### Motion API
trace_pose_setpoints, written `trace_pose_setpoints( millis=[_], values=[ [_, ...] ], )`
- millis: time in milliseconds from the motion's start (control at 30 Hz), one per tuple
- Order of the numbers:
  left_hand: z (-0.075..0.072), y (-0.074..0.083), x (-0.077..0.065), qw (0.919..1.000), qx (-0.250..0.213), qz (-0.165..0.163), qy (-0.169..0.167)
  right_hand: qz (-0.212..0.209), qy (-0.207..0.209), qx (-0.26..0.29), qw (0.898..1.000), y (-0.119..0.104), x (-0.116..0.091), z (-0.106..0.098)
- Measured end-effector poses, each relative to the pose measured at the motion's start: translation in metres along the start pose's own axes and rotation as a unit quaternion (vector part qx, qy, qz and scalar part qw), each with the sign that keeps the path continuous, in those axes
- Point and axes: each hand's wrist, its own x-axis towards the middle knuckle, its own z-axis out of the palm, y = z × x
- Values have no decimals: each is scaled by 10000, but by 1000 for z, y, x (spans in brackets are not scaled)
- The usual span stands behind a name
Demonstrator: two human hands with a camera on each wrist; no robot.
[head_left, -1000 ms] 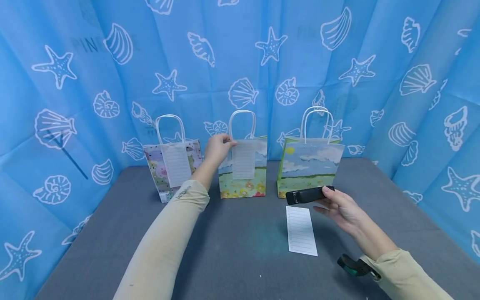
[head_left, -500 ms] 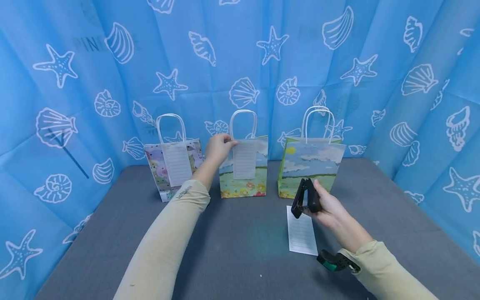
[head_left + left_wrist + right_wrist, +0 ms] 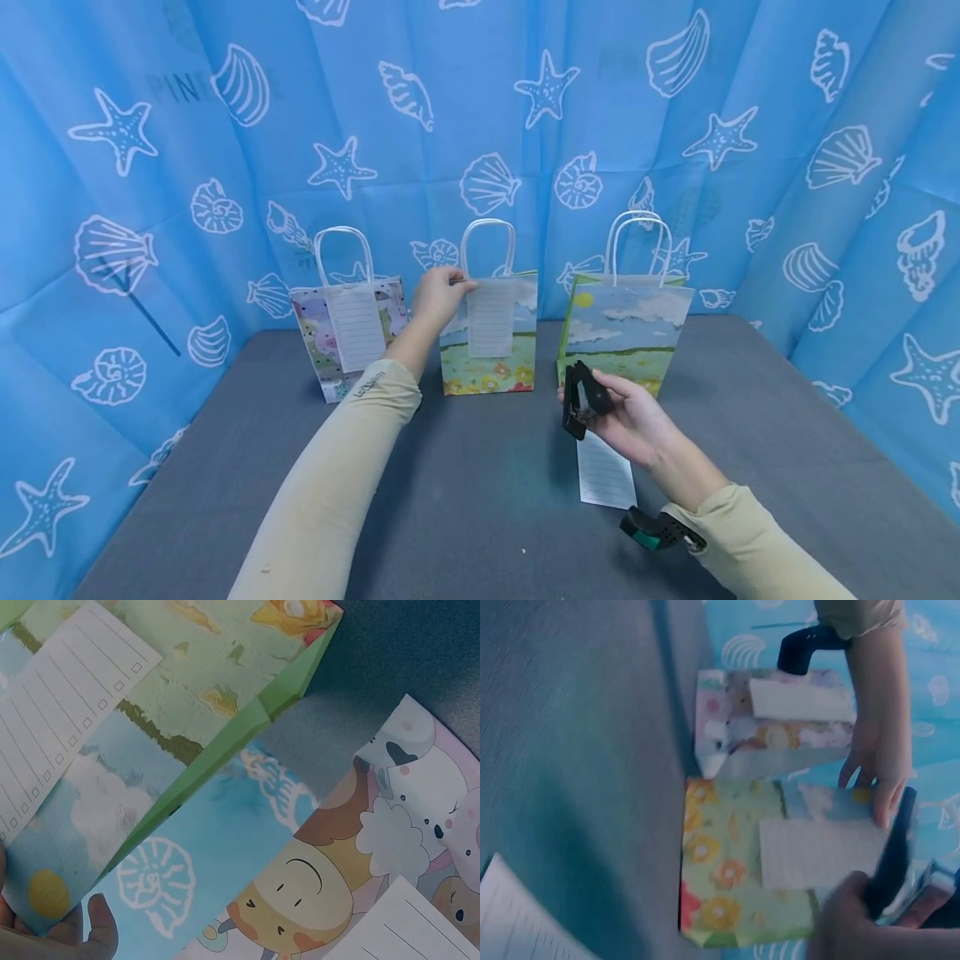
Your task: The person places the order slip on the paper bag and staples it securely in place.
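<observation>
My left hand pinches the top edge of the middle gift bag together with a lined paper slip lying flat on its front. In the left wrist view that slip shows small checkboxes, and most of the hand is cut off at the lower left. A black stapler is gripped in my right hand, its two arms spread apart. It is held in front of the right gift bag, over a loose lined slip on the table. In the right wrist view the stapler is blurred.
At the left stands an animal-print gift bag with a lined slip on its front. All the bags have white handles. Grey cloth covers the table. A blue shell-print curtain hangs behind.
My right hand has moved left and turned the stapler from lying sideways to upright, its arms now seen spread. The left hand stays at the middle bag's top edge.
</observation>
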Motion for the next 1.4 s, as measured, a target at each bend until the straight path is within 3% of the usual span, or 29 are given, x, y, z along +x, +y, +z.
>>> trace_pose_setpoints(
  millis=[167, 233, 500, 733, 900, 1033, 1133, 1400],
  values=[
    [0, 0, 0, 10000, -18, 0, -1, 89, -32, 1125, 9936, 2, 4, 13],
    [0, 0, 0, 10000, -20, -3, 2, 127, 57, 1223, 9924, 4, 6, 19],
    [0, 2, 2, 10000, -39, -11, -15, 73, -319, 417, 9986, 6, 7, 39],
    [-1, 2, 2, 10000, 50, 83, -24, -191, -112, -263, 9994, 7, 27, 47],
    [-1, 0, 1, 9999, 76, 107, -34, -302, -74, -1572, 9871, 13, 45, 39],
    [1, -1, 0, 9999, 54, 157, -16, -394, -360, -1918, 9800, 15, 50, 33],
    [0, 0, -1, 9999, 1, 161, 2, -341, -421, -1607, 9855, 19, 50, 32],
    [0, -1, -1, 9998, -47, 187, -19, -163, 457, -390, 9981, 28, 53, 33]
  ],
)
